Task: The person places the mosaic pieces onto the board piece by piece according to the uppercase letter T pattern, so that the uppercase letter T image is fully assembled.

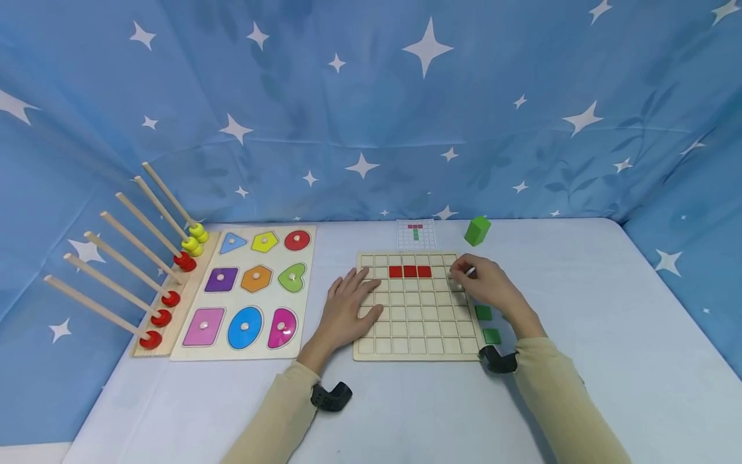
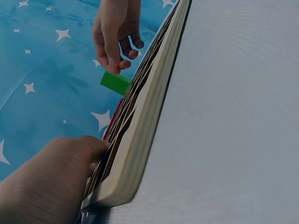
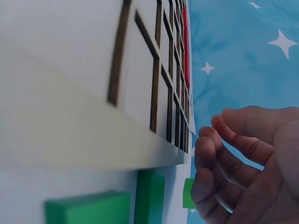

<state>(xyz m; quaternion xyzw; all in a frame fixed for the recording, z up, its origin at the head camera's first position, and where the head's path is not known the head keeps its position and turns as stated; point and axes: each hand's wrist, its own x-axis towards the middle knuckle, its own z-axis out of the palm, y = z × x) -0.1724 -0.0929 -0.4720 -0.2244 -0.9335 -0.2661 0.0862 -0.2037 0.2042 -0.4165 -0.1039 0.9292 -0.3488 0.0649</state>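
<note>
A wooden grid board [image 1: 426, 356] lies flat on the table, with three red square tiles [image 1: 409, 271] side by side in one of its upper rows. My left hand [image 1: 348, 308] rests on the board's left side, fingers spread. Over the board's upper right edge hovers my right hand [image 1: 489, 282], its fingers loosely bent. In the right wrist view the thumb and index fingertip [image 3: 216, 122] come close together, and no piece shows between them. Two green square pieces [image 1: 491, 336] lie along the board's right side. Behind the board stands a green block [image 1: 477, 231].
A small pattern card [image 1: 425, 243] with a red and green T lies behind the board. To the left are a shape puzzle board [image 1: 232, 296] with knobbed pieces and a peg rack [image 1: 168, 332] carrying red and yellow beads. A starry blue curtain [image 1: 359, 109] hangs behind the table.
</note>
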